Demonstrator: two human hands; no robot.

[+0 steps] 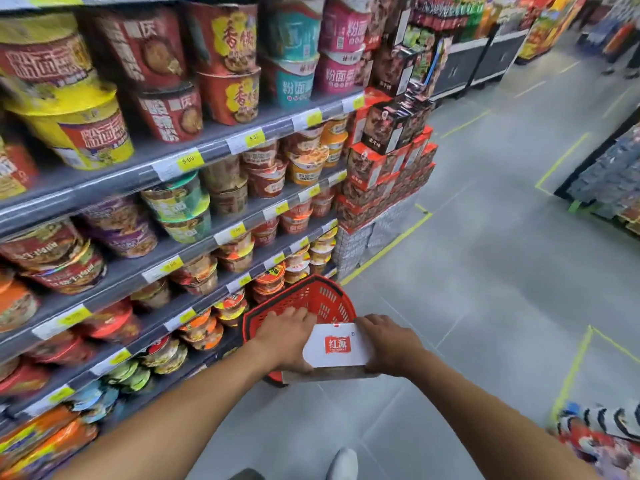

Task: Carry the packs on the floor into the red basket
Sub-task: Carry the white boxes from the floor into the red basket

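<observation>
Both forearms extend forward from the near edge and converge on one pack (337, 348), a flat white pack with a red logo on its upper face.

- **Left hand:** the left hand (285, 336) grasps the pack's left edge, with its fingers laid over the far left corner.
- **Right hand:** the right hand (389, 344) grasps the right edge, with its fingers curled over the top.
- **Pack position:** the pack is held roughly level between the hands and hides the near rim of the red basket (313, 296).
- **Basket position:** the basket stands on the grey floor (485, 271), just beside the shelving (194, 244) at left.

One shoe (343, 462) shows at the near edge.
</observation>
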